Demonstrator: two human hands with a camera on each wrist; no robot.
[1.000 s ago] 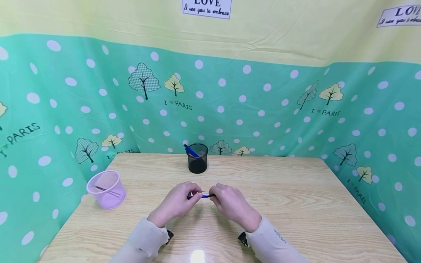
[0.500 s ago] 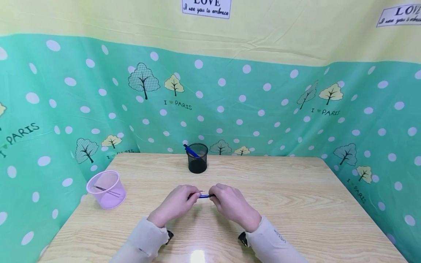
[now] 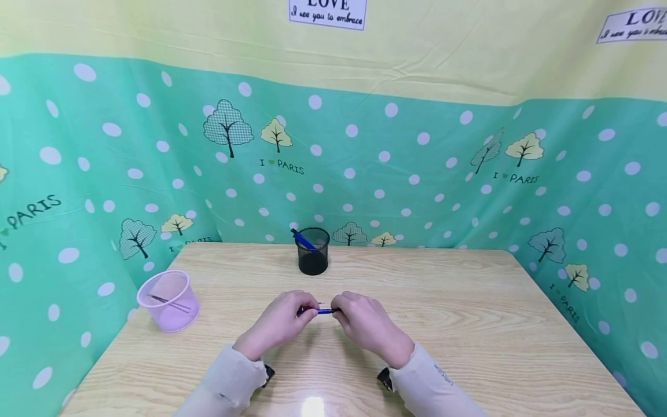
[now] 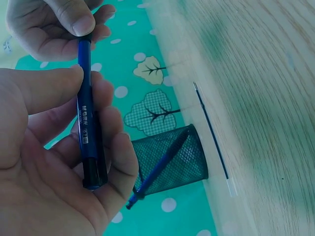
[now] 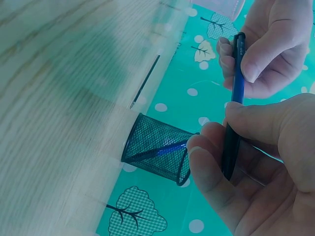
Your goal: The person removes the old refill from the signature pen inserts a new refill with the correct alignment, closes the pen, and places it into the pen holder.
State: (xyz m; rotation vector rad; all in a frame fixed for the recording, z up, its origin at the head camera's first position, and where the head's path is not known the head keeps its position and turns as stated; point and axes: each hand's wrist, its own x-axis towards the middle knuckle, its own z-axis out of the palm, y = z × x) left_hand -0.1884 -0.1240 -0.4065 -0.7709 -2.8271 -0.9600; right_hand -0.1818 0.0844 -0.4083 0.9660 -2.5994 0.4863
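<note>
Both hands hold one blue pen (image 4: 85,108) level above the middle of the table. My left hand (image 3: 283,318) grips its blue barrel at the clip end, thumb on top and fingers curled beneath. At the other end, the thumb and fingers of my right hand (image 3: 367,324) pinch the pen's black section (image 5: 230,152). Whether the two sections are joined fully is hidden by the fingers. A thin dark pen refill (image 4: 212,132) with a clear end lies on the table just beyond the hands, mostly covered by them in the head view.
A black mesh pen holder (image 3: 313,263) with a blue pen (image 3: 303,239) leaning in it stands at the table's back edge. To the left is a lilac basket (image 3: 177,318) with thin dark refills (image 3: 169,302) inside. A patterned curtain (image 3: 417,156) borders the wooden table (image 3: 469,324).
The left hand's fingers and thumb shift slightly on the pen's barrel. The right hand keeps its place and its pinch.
</note>
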